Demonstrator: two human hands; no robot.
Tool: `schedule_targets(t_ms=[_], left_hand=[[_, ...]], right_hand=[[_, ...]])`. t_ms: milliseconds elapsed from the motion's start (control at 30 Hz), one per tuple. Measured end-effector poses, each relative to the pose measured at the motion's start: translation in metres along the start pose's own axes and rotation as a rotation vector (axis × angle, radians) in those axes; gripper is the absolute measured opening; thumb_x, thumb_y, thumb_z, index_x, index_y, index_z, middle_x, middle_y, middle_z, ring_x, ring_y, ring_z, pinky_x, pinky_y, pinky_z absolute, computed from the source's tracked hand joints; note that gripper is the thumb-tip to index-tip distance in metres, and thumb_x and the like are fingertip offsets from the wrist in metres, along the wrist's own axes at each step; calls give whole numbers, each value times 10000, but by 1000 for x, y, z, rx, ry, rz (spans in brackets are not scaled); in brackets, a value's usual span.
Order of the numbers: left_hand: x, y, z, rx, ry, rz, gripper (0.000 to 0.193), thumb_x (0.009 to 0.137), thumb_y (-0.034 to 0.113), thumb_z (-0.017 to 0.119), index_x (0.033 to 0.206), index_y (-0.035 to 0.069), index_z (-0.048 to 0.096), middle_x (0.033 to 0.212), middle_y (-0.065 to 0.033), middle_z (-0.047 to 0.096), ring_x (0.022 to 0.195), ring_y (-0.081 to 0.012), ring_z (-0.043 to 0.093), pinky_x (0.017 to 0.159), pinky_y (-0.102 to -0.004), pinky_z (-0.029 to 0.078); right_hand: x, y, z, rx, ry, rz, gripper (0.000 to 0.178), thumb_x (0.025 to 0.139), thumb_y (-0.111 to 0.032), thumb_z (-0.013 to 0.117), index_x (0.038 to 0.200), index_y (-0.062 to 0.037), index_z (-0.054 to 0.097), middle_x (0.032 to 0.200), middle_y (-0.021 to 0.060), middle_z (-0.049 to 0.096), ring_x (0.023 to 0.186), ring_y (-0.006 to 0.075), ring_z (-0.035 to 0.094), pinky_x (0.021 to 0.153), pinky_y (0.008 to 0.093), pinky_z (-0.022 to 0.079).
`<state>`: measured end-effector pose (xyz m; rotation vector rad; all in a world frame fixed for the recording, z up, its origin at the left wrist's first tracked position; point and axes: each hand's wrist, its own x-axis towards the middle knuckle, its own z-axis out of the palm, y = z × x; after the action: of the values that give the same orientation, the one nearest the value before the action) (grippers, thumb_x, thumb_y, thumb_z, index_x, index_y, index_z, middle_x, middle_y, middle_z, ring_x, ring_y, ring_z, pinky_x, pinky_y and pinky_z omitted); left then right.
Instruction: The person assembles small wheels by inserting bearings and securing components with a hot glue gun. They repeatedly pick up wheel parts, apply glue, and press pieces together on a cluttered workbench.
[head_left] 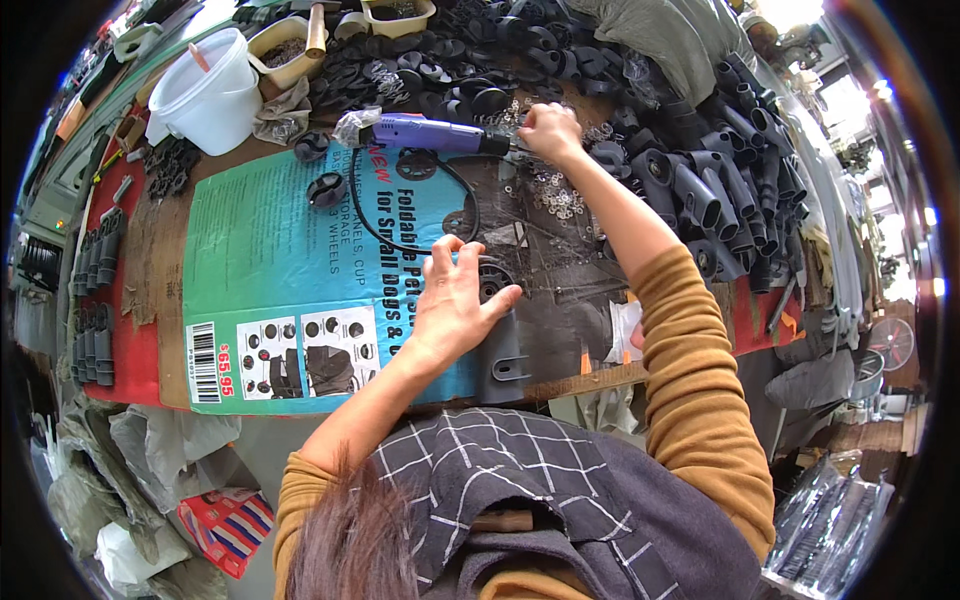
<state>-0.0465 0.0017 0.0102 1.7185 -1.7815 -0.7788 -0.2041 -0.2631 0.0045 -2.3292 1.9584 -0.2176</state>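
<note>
My left hand [447, 308] steadies a black plastic joint piece [503, 365] near the table's front edge. Its thumb lies on the round upper end and the fingers curl around the far side. Farther off, my right hand [551, 130] has its fingertips pinched together over small metal hardware. Whatever is between them is too small to make out. Right beside those fingers ends the tip of a purple electric screwdriver [428, 133], lying on its side. Small shiny nuts or washers [560, 196] are scattered below the right hand.
A printed blue-green cardboard sheet [270, 230] covers the tabletop, crossed by a black cable [365, 222]. Black tubular parts [715, 195] are piled at right, round black parts [450, 75] at the back. A white bucket [208, 95] and a tub [283, 48] stand back left.
</note>
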Motion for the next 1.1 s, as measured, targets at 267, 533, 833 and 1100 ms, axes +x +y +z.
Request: schedule_targets(t_ms=[267, 533, 833, 1100], left_hand=[[11, -23, -16, -26, -4, 225, 776, 706, 470, 805, 1289, 27, 546, 1301, -187, 468, 1205, -353, 444, 1034, -434, 381], [-1, -35, -4, -68, -65, 180, 866, 615, 514, 832, 1294, 62, 543, 1256, -146, 546, 1176, -335, 461, 1017, -444, 387], [0, -35, -3, -116, -31, 201, 765, 600, 396, 861, 1230, 66, 579, 1201, -136, 586, 1146, -343, 476, 1006, -441, 382], [12, -29, -18, -61, -68, 245, 757, 606, 436, 846, 1201, 49, 584, 1176, -126, 589, 1126, -331, 478, 1012, -437, 386]], right_hand=[[-92, 28, -47, 857, -101, -62, 198, 831, -125, 747, 914, -13, 607, 816, 12, 638, 773, 68, 575, 709, 220, 468], [-217, -31, -37, 583, -148, -493, 250, 777, -70, 721, 986, -44, 587, 846, 94, 625, 784, 238, 633, 708, 351, 508], [-214, -45, -39, 421, -204, -664, 366, 773, -102, 721, 1119, -66, 608, 999, 102, 642, 904, 276, 617, 815, 383, 503], [-41, 14, -57, 382, 265, -357, 199, 790, -182, 740, 871, -14, 672, 799, 102, 669, 734, 188, 654, 685, 303, 517]])
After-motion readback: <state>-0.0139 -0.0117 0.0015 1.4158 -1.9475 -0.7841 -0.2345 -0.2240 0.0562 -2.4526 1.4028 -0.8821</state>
